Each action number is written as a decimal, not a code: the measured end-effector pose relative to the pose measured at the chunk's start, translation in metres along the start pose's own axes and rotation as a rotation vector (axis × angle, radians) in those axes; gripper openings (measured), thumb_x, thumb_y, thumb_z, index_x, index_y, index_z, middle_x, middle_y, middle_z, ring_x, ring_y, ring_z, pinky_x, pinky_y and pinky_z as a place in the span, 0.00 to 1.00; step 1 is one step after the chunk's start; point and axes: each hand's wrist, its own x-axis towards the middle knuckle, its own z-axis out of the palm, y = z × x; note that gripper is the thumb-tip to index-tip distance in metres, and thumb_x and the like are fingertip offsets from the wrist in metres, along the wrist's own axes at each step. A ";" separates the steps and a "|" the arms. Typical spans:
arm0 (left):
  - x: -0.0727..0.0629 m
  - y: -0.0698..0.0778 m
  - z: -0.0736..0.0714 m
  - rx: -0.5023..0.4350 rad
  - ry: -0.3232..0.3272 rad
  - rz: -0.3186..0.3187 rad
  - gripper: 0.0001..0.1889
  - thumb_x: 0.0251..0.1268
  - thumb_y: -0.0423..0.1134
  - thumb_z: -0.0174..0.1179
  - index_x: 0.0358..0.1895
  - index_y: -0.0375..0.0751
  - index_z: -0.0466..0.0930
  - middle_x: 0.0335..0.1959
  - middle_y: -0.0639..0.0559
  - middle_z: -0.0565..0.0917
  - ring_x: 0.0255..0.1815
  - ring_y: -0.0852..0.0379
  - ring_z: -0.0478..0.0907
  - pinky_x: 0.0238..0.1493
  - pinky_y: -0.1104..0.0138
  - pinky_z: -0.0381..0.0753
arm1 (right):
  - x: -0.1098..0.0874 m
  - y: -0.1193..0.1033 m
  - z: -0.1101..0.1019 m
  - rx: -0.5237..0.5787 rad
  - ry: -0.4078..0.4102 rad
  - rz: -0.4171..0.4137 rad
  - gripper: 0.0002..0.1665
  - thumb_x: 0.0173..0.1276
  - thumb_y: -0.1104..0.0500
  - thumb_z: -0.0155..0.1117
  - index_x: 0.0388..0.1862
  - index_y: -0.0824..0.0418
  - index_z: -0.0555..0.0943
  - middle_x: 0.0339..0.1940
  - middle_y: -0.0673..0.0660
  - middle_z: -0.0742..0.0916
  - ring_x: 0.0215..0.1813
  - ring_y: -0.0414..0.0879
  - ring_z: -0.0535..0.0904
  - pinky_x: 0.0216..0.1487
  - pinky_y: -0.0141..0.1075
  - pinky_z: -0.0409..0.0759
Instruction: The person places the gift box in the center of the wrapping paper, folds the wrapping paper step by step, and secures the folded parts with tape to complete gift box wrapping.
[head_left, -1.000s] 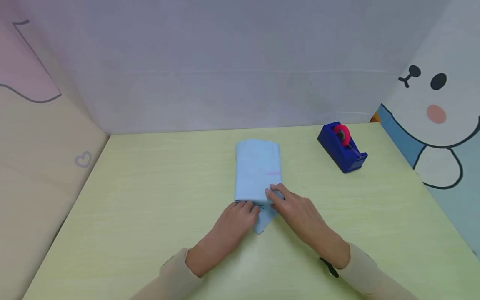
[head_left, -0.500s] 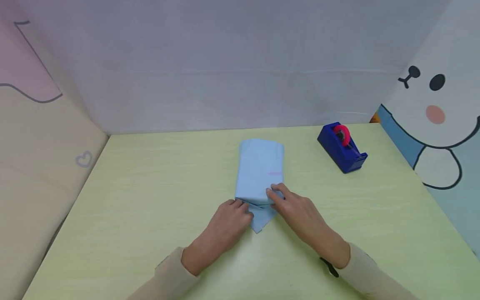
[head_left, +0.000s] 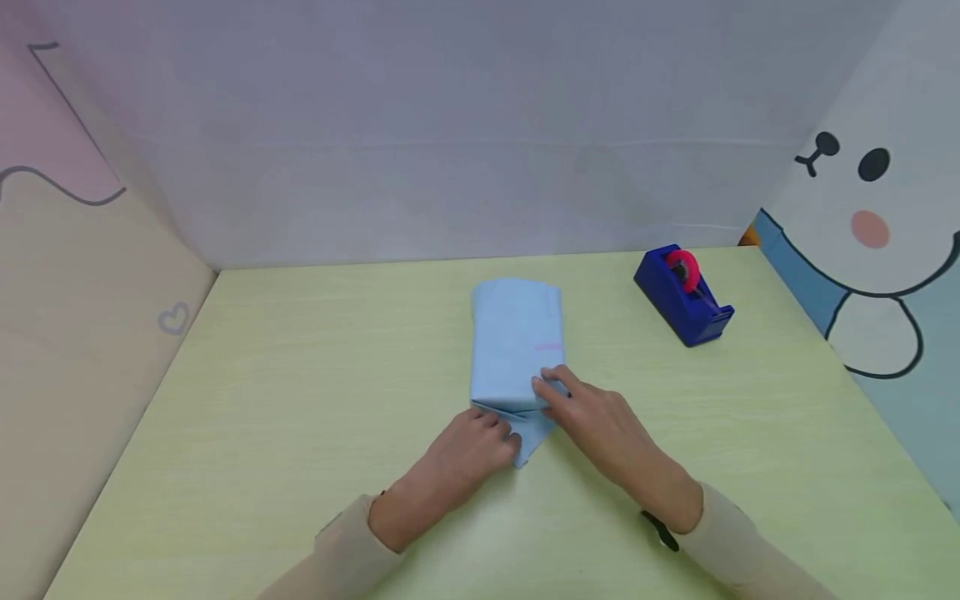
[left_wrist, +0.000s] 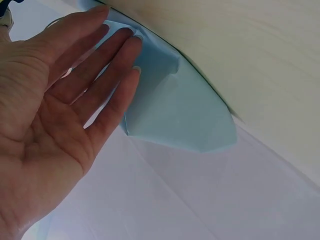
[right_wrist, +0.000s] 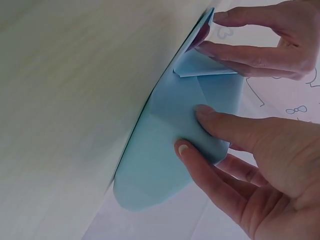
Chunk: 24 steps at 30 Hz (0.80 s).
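Here we log the packet (head_left: 514,337), long axis near-to-far, flap (head_left: 535,430) pointing nearward, right hand (head_left: 603,425) pinching the packet, left hand (head_left: 467,454) touching the flap, its grip unclear.

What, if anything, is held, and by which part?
The right hand grips the blue paper package at its near right corner; whether the left hand pinches the end flap cannot be told.
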 end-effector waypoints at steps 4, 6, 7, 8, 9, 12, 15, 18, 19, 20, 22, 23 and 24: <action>0.000 0.003 0.003 0.044 0.053 0.004 0.10 0.54 0.36 0.77 0.30 0.54 0.84 0.23 0.59 0.77 0.23 0.63 0.69 0.27 0.72 0.66 | 0.000 0.002 0.001 0.001 0.013 -0.008 0.26 0.58 0.63 0.81 0.54 0.59 0.81 0.52 0.58 0.83 0.22 0.44 0.77 0.17 0.29 0.68; 0.000 0.005 0.006 0.069 0.088 -0.003 0.10 0.53 0.35 0.76 0.30 0.53 0.83 0.24 0.58 0.77 0.23 0.63 0.70 0.26 0.71 0.67 | -0.001 0.002 0.001 -0.001 0.018 -0.012 0.26 0.58 0.63 0.81 0.54 0.59 0.81 0.52 0.58 0.83 0.22 0.44 0.77 0.17 0.29 0.68; 0.000 0.005 0.007 0.081 0.106 -0.009 0.11 0.54 0.35 0.76 0.29 0.53 0.82 0.24 0.58 0.77 0.23 0.63 0.70 0.26 0.71 0.67 | -0.001 0.002 0.001 -0.001 0.022 -0.014 0.26 0.58 0.63 0.81 0.54 0.59 0.81 0.52 0.57 0.83 0.22 0.44 0.77 0.17 0.29 0.68; 0.001 0.006 0.009 0.088 0.121 -0.016 0.11 0.54 0.35 0.76 0.29 0.52 0.81 0.25 0.58 0.78 0.24 0.63 0.71 0.25 0.71 0.68 | -0.001 0.002 0.001 -0.003 0.026 -0.016 0.26 0.58 0.64 0.81 0.54 0.59 0.81 0.52 0.57 0.83 0.22 0.44 0.77 0.17 0.30 0.68; 0.001 0.007 0.010 0.091 0.134 -0.023 0.11 0.54 0.35 0.75 0.29 0.52 0.81 0.25 0.58 0.78 0.24 0.63 0.72 0.25 0.71 0.68 | -0.001 0.002 0.001 -0.006 0.030 -0.018 0.26 0.58 0.64 0.81 0.54 0.59 0.81 0.52 0.57 0.83 0.22 0.44 0.77 0.17 0.30 0.68; 0.003 0.010 0.014 0.099 0.162 -0.045 0.11 0.57 0.35 0.74 0.30 0.50 0.79 0.27 0.57 0.79 0.25 0.63 0.73 0.24 0.71 0.69 | -0.001 0.003 0.002 -0.013 0.039 -0.024 0.26 0.58 0.64 0.81 0.54 0.59 0.82 0.51 0.57 0.83 0.22 0.44 0.78 0.17 0.31 0.69; 0.004 0.012 0.016 0.095 0.168 -0.068 0.09 0.59 0.34 0.73 0.32 0.48 0.80 0.27 0.56 0.79 0.26 0.62 0.75 0.24 0.71 0.70 | -0.001 0.003 0.003 -0.017 0.040 -0.027 0.26 0.57 0.63 0.81 0.54 0.60 0.82 0.51 0.57 0.83 0.22 0.44 0.78 0.17 0.31 0.70; 0.005 0.014 0.016 0.087 0.142 -0.090 0.08 0.61 0.35 0.72 0.33 0.46 0.80 0.28 0.55 0.80 0.28 0.61 0.76 0.24 0.70 0.71 | -0.001 0.003 0.002 -0.013 0.033 -0.022 0.26 0.57 0.63 0.81 0.54 0.60 0.82 0.51 0.57 0.83 0.22 0.44 0.78 0.17 0.31 0.70; 0.006 0.014 0.016 0.084 0.130 -0.095 0.07 0.62 0.35 0.72 0.34 0.46 0.81 0.28 0.55 0.80 0.28 0.60 0.76 0.24 0.70 0.71 | -0.001 0.003 0.002 -0.010 0.029 -0.020 0.26 0.57 0.63 0.81 0.54 0.59 0.82 0.51 0.57 0.83 0.22 0.44 0.78 0.17 0.30 0.70; 0.006 0.015 0.016 0.081 0.117 -0.100 0.06 0.62 0.35 0.71 0.33 0.45 0.82 0.28 0.55 0.80 0.28 0.60 0.77 0.24 0.70 0.71 | -0.001 0.003 0.002 -0.008 0.025 -0.018 0.26 0.57 0.63 0.81 0.54 0.59 0.82 0.51 0.57 0.83 0.22 0.44 0.78 0.17 0.30 0.70; 0.006 0.015 0.015 0.082 0.097 -0.109 0.06 0.62 0.35 0.71 0.32 0.46 0.83 0.26 0.55 0.80 0.27 0.61 0.76 0.24 0.71 0.71 | -0.001 0.003 0.002 -0.002 0.018 -0.014 0.26 0.58 0.63 0.81 0.54 0.59 0.82 0.51 0.58 0.83 0.22 0.44 0.77 0.17 0.30 0.69; 0.006 0.015 0.015 0.085 0.091 -0.113 0.05 0.62 0.34 0.71 0.31 0.46 0.84 0.25 0.55 0.80 0.26 0.61 0.76 0.23 0.71 0.70 | 0.000 0.003 0.002 0.001 0.015 -0.013 0.26 0.58 0.63 0.81 0.54 0.59 0.81 0.51 0.58 0.83 0.22 0.44 0.77 0.17 0.30 0.69; 0.006 0.015 0.014 0.088 0.089 -0.116 0.06 0.61 0.34 0.72 0.30 0.46 0.84 0.24 0.56 0.79 0.26 0.61 0.75 0.23 0.71 0.69 | 0.000 0.003 0.002 0.002 0.014 -0.012 0.26 0.58 0.63 0.81 0.54 0.59 0.82 0.51 0.58 0.83 0.22 0.44 0.77 0.17 0.29 0.69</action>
